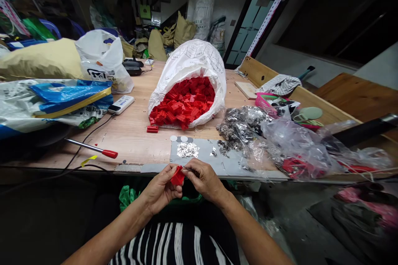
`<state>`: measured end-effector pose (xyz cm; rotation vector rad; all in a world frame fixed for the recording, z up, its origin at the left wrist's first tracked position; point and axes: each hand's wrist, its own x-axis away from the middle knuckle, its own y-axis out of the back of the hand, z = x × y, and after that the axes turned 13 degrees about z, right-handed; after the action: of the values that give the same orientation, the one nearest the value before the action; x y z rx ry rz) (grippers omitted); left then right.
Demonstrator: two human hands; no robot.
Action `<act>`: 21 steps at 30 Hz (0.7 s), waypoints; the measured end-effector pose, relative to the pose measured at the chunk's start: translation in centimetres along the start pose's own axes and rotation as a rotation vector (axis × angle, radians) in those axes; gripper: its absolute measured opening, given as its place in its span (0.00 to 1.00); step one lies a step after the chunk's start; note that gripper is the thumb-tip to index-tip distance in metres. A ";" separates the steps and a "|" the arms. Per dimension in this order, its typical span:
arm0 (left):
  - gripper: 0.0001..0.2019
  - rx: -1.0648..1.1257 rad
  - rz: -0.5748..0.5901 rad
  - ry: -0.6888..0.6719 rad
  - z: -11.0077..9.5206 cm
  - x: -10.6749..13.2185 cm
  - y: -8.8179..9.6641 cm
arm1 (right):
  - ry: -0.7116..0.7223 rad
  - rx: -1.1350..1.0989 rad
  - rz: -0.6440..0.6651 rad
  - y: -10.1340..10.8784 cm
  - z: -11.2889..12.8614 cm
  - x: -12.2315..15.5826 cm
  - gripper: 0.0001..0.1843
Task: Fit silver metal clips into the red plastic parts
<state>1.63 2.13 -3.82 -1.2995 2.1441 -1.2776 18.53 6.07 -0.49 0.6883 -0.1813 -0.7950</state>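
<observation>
My left hand [162,190] is closed around a small red plastic part [178,176], held just in front of the table's near edge. Against the part's upper right side, my right hand [203,179] has its thumb and fingers pinched together; what lies in that pinch is too small to make out. Beyond the hands, a pile of small shiny metal pieces [188,150] lies on a grey sheet [203,161]. Farther back, a white woven sack [199,56] lies on its side, its mouth full of similar red parts [186,105]. One loose red part [152,129] sits before it.
Clear plastic bags of metal pieces [239,124] crowd the right, beside a pink basket [266,103]. A red-handled screwdriver-like tool [108,153], a cable and a white power strip-like device [122,104] lie left. Large bags [56,101] fill the far left.
</observation>
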 end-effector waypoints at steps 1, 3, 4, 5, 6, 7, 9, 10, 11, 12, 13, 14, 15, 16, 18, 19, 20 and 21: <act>0.07 -0.003 -0.012 0.000 0.0 0.0 0.0 | -0.016 -0.025 0.016 0.2 -0.1 0.0 0.10; 0.08 -0.010 -0.037 0.006 0.1 0.1 0.0 | -0.055 -0.095 0.031 0.5 -0.3 0.1 0.10; 0.09 -0.016 -0.045 0.009 0.1 0.1 -0.1 | -0.085 -0.134 0.027 0.6 -0.5 0.2 0.10; 0.09 -0.024 -0.048 0.013 0.1 0.2 -0.1 | -0.119 -0.170 0.014 0.7 -0.7 0.2 0.09; 0.09 -0.033 -0.047 0.016 0.1 0.2 -0.2 | -0.153 -0.199 -0.001 0.7 -0.9 0.2 0.08; 0.09 -0.042 -0.044 0.020 0.1 0.2 -0.3 | -0.180 -0.219 -0.012 0.7 -1.1 0.2 0.06; 0.10 -0.062 -0.034 0.022 0.0 0.3 -0.6 | -0.202 -0.245 -0.012 0.6 -1.3 0.1 0.04; 0.10 -0.073 -0.030 0.021 0.0 0.3 -0.7 | -0.201 -0.256 -0.004 0.5 -1.3 0.1 0.04; 0.10 -0.083 -0.028 0.019 0.0 0.3 -0.8 | -0.199 -0.269 0.006 0.4 -1.3 0.0 0.04; 0.10 -0.094 -0.028 0.016 0.0 0.3 -0.8 | -0.198 -0.283 0.016 0.4 -1.3 0.0 0.05; 0.10 -0.105 -0.029 0.013 0.0 0.3 -0.9 | -0.196 -0.299 0.027 0.3 -1.3 0.0 0.05; 0.10 -0.115 -0.028 0.012 0.0 0.3 -0.9 | -0.191 -0.313 0.038 0.3 -1.3 -0.1 0.05; 0.09 -0.123 -0.023 0.016 0.0 0.3 -0.9 | -0.184 -0.321 0.050 0.3 -1.2 -0.1 0.05; 0.09 -0.129 -0.016 0.019 0.0 0.3 -0.9 | -0.176 -0.319 0.063 0.3 -1.2 0.0 0.05; 0.09 -0.132 0.005 0.029 0.0 0.3 -0.7 | -0.162 -0.281 0.092 0.2 -1.0 0.0 0.05; 0.09 -0.131 0.012 0.036 0.1 0.2 -0.6 | -0.156 -0.249 0.104 0.2 -0.9 0.1 0.05; 0.09 -0.128 0.016 0.040 0.1 0.2 -0.5 | -0.149 -0.214 0.115 0.2 -0.9 0.1 0.05; 0.10 -0.123 0.016 0.043 0.2 0.2 -0.4 | -0.142 -0.181 0.122 0.1 -0.8 0.2 0.06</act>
<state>1.87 1.82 -3.59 -1.3106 2.2905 -1.1941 19.02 6.42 -1.08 0.4457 -0.2745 -0.7330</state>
